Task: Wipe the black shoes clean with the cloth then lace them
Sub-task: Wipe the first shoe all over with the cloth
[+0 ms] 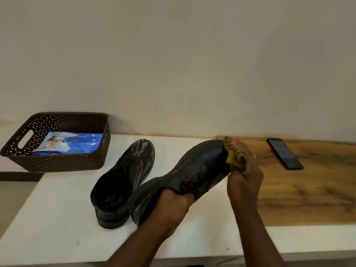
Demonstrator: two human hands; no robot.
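Note:
Two black shoes are in the head view. One shoe (123,182) stands upright on the white table (57,218), toe pointing away, its surface shiny. My left hand (173,207) grips the other shoe (192,170) at its opening and holds it tilted on its side, toe up and to the right. My right hand (244,170) holds a bunched yellow-green cloth (234,155) and presses it against that shoe's toe. Laces show faintly on both shoes.
A brown perforated basket (57,160) holding a blue packet (73,143) stands at the back left against the wall. A wooden board (308,189) covers the right side, with a dark phone (285,153) lying on it. The table's front edge runs close below my arms.

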